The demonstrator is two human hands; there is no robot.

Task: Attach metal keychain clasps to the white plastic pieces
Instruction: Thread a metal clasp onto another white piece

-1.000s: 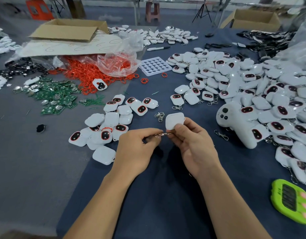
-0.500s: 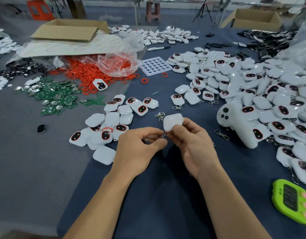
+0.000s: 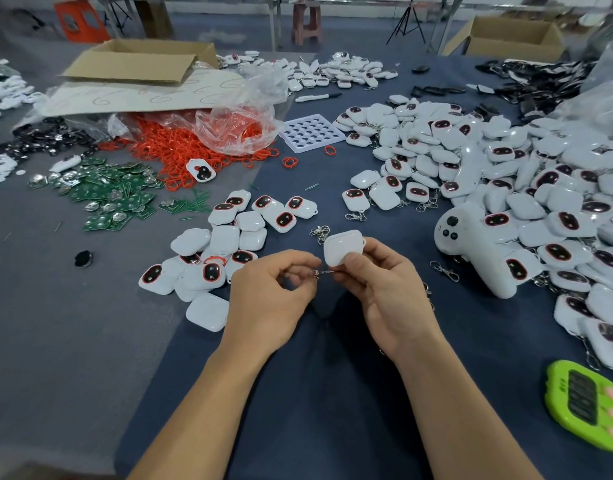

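Above the near middle of the tabletop, a white plastic piece is pinched between the thumb and fingers of the right hand. A metal clasp is pinched by the left hand, with its end brought against the piece's lower corner. Whether the clasp is already hooked through cannot be told; the joining is judged to be under way. Just beyond the held piece, loose clasps are seen lying ready. To the left, a small cluster of pieces, apparently without clasps, is judged to be left to do. To the right, a far larger heap, many with clasps showing, suggests that most of the work is done.
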